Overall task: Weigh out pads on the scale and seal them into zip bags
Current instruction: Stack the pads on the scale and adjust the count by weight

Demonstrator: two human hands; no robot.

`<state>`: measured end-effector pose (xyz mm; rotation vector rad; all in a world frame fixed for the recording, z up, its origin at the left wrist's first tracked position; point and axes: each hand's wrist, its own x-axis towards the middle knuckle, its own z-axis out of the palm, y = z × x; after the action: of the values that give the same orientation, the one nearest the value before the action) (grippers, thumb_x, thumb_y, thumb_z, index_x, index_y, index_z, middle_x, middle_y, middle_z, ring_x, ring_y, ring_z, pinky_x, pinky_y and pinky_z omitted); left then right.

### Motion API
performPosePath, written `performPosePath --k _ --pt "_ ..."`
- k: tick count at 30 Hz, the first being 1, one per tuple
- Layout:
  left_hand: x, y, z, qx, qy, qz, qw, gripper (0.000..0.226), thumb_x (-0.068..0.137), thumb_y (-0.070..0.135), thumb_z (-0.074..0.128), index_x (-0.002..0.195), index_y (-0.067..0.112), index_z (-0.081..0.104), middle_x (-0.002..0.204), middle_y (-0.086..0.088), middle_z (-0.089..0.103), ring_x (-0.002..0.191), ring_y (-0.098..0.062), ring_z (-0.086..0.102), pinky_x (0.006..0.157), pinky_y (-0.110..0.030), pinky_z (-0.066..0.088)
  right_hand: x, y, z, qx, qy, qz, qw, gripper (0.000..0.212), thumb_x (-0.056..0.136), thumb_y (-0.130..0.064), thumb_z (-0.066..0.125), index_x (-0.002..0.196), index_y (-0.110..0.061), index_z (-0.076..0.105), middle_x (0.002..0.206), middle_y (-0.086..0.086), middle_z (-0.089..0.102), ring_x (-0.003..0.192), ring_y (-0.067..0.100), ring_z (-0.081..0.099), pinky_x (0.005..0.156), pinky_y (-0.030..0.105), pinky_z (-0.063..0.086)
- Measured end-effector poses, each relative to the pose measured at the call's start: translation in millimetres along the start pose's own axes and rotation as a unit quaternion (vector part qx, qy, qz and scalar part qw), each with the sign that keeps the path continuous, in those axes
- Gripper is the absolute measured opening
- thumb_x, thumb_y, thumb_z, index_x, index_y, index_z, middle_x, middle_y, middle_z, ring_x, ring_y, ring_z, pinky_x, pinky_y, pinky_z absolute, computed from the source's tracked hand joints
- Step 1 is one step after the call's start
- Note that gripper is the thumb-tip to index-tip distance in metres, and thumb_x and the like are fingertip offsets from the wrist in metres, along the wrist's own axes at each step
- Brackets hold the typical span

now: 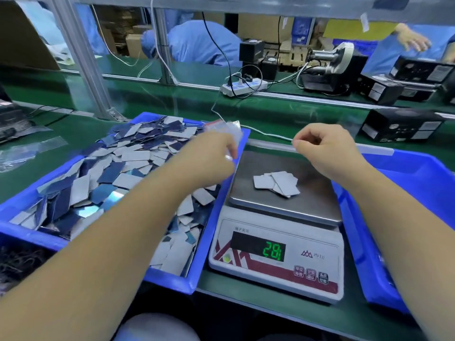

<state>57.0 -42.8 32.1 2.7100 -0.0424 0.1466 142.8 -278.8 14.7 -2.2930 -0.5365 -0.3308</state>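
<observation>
A small heap of grey pads (275, 183) lies on the scale (278, 242), which sits on the green bench (172, 99). Just left of the scale, the left hand (209, 153) pinches a blurry clear zip bag (227, 130) over the blue tray (214, 232) full of pads. Above the scale's back edge, the right hand (325, 148) has curled fingers, and I cannot tell what its grip holds.

Factory packing line, green conveyor belt (147, 94), blue parts bins (214, 242), gowned workers (197, 43)
</observation>
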Motion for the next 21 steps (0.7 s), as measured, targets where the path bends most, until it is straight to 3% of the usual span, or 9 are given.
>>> performPosePath --k 3,6,8,11,15,21 --pt "-19.1 -27.1 -11.9 0.108 -0.109 -0.063 0.986 0.014 0.083 0.024 0.067 0.095 0.029 0.062 0.090 0.012 0.057 0.077 -0.007 0.052 0.059 -0.025 0.038 -1.0 -1.8 2.4 -0.002 -0.002 -0.010 1.000 0.020 0.088 -0.019 0.064 0.070 -0.028 0.067 0.060 -0.023 0.061 0.055 -0.005 0.050 0.051 0.004 0.035" --pt "-34.0 -38.1 -12.7 0.144 -0.223 -0.097 0.959 0.046 0.071 0.053 0.077 0.108 0.040 0.053 0.100 0.017 0.047 0.090 -0.010 0.056 0.081 -0.034 0.051 -2.8 -3.1 4.0 -0.007 -0.006 -0.016 1.000 0.021 0.088 -0.018 0.064 0.070 -0.028 0.066 0.058 -0.020 0.060 0.055 -0.004 0.049 0.052 0.005 0.036" --pt "-38.8 -40.2 -10.8 0.160 -0.251 -0.091 0.950 0.061 0.066 0.060 0.078 0.115 0.043 0.047 0.108 0.015 0.041 0.096 -0.014 0.056 0.085 -0.038 0.052 -3.5 -3.4 3.3 -0.011 -0.010 -0.019 1.000 0.021 0.088 -0.019 0.064 0.070 -0.029 0.066 0.057 -0.020 0.060 0.055 -0.004 0.050 0.052 0.005 0.036" --pt "-41.7 -41.0 -7.6 0.148 -0.251 -0.084 0.953 0.055 0.069 0.054 0.080 0.112 0.038 0.049 0.107 0.015 0.042 0.090 -0.009 0.056 0.073 -0.033 0.048 -4.1 -3.4 2.1 -0.011 -0.018 -0.018 1.000 0.020 0.089 -0.020 0.065 0.071 -0.029 0.066 0.058 -0.026 0.059 0.055 -0.005 0.049 0.052 0.004 0.035" --pt "-40.2 -42.7 -5.7 0.111 -0.225 -0.080 0.965 0.033 0.074 0.040 0.084 0.093 0.032 0.059 0.086 0.013 0.060 0.075 -0.007 0.058 0.058 -0.026 0.041 -5.0 -2.4 2.9 -0.011 -0.029 -0.017 0.999 0.020 0.089 -0.021 0.065 0.071 -0.030 0.066 0.059 -0.025 0.059 0.055 -0.005 0.050 0.050 0.005 0.034" --pt "-40.6 -45.1 -4.2 0.094 -0.202 -0.068 0.972 0.016 0.082 0.038 0.080 0.081 0.027 0.068 0.077 0.011 0.066 0.071 -0.007 0.060 0.057 -0.023 0.040 -5.8 -2.7 1.6 -0.013 -0.033 -0.013 0.999 0.019 0.089 -0.022 0.065 0.072 -0.030 0.066 0.056 -0.025 0.058 0.054 -0.004 0.049 0.049 0.005 0.034"
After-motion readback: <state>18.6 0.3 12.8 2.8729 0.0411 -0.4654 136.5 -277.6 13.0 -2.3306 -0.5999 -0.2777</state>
